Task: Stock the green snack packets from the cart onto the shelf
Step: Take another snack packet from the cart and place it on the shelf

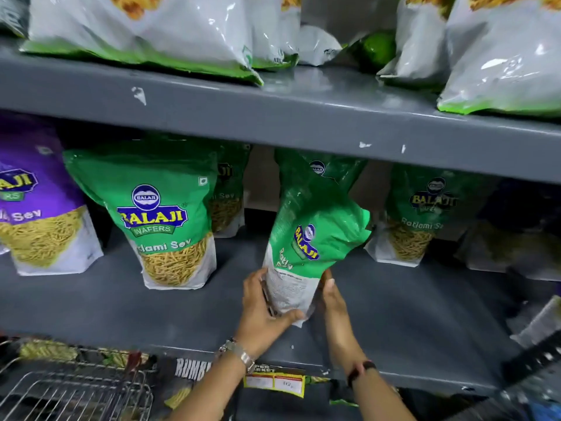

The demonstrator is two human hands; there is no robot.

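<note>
A green Balaji snack packet stands tilted on the grey middle shelf, its top under the shelf above. My left hand grips its white lower left side, thumb across the bottom. My right hand presses against its lower right edge. More green packets stand on the same shelf: one at the left front, one behind it, one to the right. The wire cart sits at the bottom left, with only a strip of yellow-green packaging visible at its rim.
A purple Balaji packet stands at the far left of the shelf. White-and-green bags lie on the upper shelf. A yellow price label hangs on the shelf's front edge. Dark packets fill the right end.
</note>
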